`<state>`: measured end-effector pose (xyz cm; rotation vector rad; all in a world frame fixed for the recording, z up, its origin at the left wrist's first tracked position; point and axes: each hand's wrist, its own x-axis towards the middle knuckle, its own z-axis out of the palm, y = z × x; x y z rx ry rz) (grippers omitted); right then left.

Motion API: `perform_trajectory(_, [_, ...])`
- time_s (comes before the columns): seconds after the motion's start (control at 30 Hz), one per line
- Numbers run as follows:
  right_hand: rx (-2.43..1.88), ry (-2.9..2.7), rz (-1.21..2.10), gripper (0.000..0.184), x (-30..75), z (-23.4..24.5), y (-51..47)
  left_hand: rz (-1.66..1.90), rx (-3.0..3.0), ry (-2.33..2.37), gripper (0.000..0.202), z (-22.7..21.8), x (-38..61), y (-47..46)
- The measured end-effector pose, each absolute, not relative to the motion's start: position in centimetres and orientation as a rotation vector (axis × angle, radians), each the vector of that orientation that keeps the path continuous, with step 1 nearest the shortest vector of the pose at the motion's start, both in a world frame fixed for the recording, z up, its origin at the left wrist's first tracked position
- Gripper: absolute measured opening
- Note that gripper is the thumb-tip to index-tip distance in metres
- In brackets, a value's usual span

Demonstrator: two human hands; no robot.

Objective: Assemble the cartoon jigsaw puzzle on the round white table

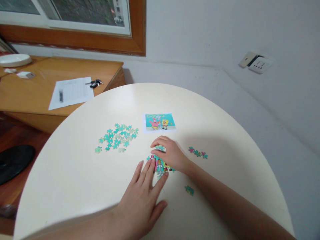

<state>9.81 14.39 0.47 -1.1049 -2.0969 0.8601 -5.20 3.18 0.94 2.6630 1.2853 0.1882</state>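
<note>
A partly joined jigsaw puzzle (160, 166) with cartoon figures lies near the middle of the white round table (75, 180). My left hand (140, 196) rests flat with fingers spread, its fingertips touching the puzzle's left and lower edges. From the upper right, my right hand (173, 155) curls its thumb and fingers around puzzle pieces (159, 147) at the top of the joined part. The hand hides some of the puzzle's upper right side. Just beyond sits a printed picture card (160, 122) showing cartoon figures on a teal background.
Loose teal puzzle pieces (117, 136) are spread on the left. A short row of pieces (198, 152) lies to the right, and a small cluster (189, 190) is near my right forearm. A wooden desk (110, 71) holds paper (72, 91) and keys (95, 83).
</note>
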Motion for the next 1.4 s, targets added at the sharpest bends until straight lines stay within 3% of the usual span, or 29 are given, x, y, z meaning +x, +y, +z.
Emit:
perform_trajectory(0.4, [-1.091, -2.009, 0.832, 0.013, 9.9, 0.0, 14.4, 0.307, 2.691, 1.337, 0.049, 0.6, -5.3, 4.3])
perform_trajectory(0.77, [-1.122, -2.029, 0.790, 0.016, 9.6, 0.0, 14.4, 0.395, 2.774, 1.368, 0.055, -0.4, -5.5, 5.1])
perform_trajectory(1.13, [-1.127, -2.012, 0.745, 0.016, 9.3, -0.5, 14.5, 0.573, 2.654, 1.414, 0.031, 0.2, -4.6, 6.4])
perform_trajectory(1.4, [-1.021, -1.936, 0.657, 0.016, 9.4, -0.1, 14.5, 0.638, 2.674, 1.386, 0.028, -0.2, -4.9, 6.6])
